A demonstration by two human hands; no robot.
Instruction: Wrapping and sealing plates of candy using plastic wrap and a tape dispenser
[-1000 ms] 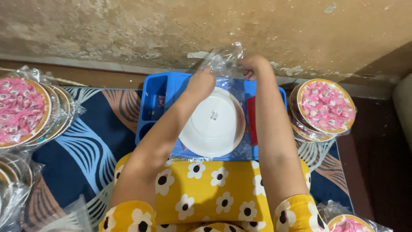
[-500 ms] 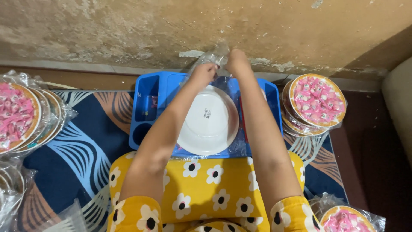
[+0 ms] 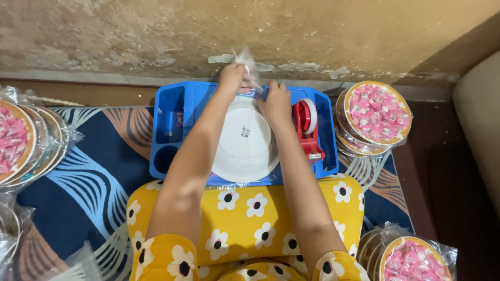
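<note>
A white plate (image 3: 245,143) lies upside down inside a clear plastic bag on a blue tray (image 3: 192,99) that rests on a yellow flowered cushion. At the plate's far edge my left hand (image 3: 233,78) pinches the gathered mouth of the clear bag (image 3: 246,60), which sticks up toward the wall. My right hand (image 3: 275,101) presses on the plate's far rim and the bag just beside it. A red tape dispenser (image 3: 307,127) stands on the tray right of the plate.
Stacks of bagged plates with pink contents sit at the right (image 3: 376,114), the lower right (image 3: 414,260) and the left (image 3: 21,143). A patterned blue mat (image 3: 88,171) covers the floor. A rough wall (image 3: 260,26) runs close behind the tray.
Both hands have drawn in to the plate's far rim and the bag mouth is now bunched narrower. The right arm has shifted left, uncovering the tape dispenser.
</note>
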